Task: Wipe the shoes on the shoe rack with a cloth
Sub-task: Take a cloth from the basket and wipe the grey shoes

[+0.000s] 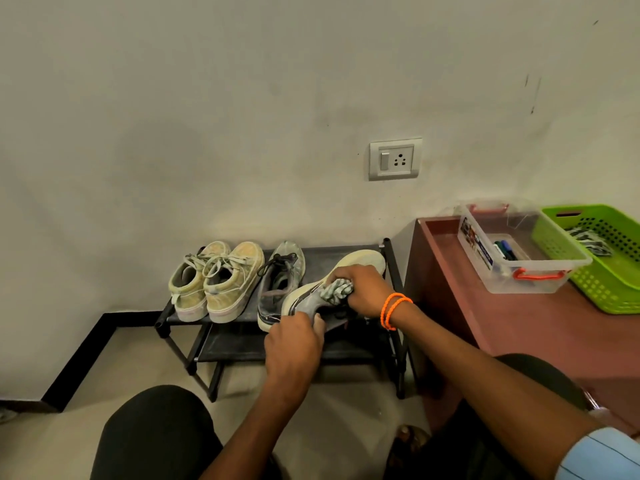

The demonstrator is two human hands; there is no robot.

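A low black shoe rack (180, 315) stands against the wall. On its top shelf sit a pair of pale yellow sneakers (214, 282) and one grey sneaker (280, 282). A second grey sneaker (360, 263) is tipped on its side at the rack's right end, its pale sole turned up. My left hand (294, 344) grips its heel end. My right hand (363, 289), with orange bands at the wrist, holds a crumpled checked cloth (337, 289) bunched in its fingers and presses it against the shoe's side.
A reddish-brown table (502, 323) stands right of the rack, carrying a clear plastic box (540, 282) with markers and a green basket (609, 296) holding another cloth. A wall socket (394, 159) is above the rack. My knees in black trousers fill the foreground.
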